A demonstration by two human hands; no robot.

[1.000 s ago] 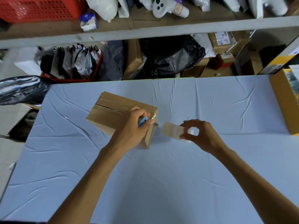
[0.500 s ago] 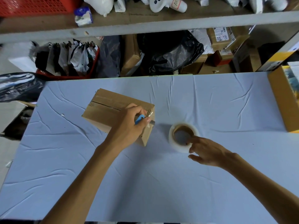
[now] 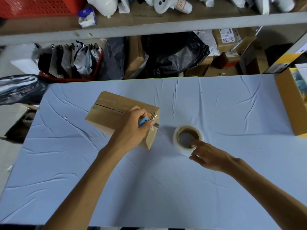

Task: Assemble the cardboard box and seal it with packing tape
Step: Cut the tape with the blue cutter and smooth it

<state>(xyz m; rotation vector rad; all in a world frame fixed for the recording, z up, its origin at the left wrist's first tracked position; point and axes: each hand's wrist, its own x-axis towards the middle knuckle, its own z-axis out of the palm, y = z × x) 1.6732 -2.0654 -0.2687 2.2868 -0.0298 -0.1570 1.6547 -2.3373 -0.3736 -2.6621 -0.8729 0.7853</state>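
Observation:
A closed brown cardboard box (image 3: 113, 112) lies on the blue-covered table (image 3: 166, 188), with clear tape along its top seam. My left hand (image 3: 131, 130) rests on the box's right end and grips a small blue cutter (image 3: 142, 122), whose blade is at the tape hanging over that edge. A roll of clear packing tape (image 3: 176, 138) lies flat on the table just right of the box. My right hand (image 3: 209, 156) pinches the roll's near rim, index finger inside the core and thumb outside.
A yellow-brown carton (image 3: 289, 103) stands at the table's right edge. Behind the table a grey shelf (image 3: 149, 29) holds bags and parcels. Below it are a red basket (image 3: 71, 78) of bags, black plastic sacks and stacked boxes.
A second ago my right hand held the tape roll up beside the box; it has since laid it flat on the table. My left hand has stayed on the box with the cutter.

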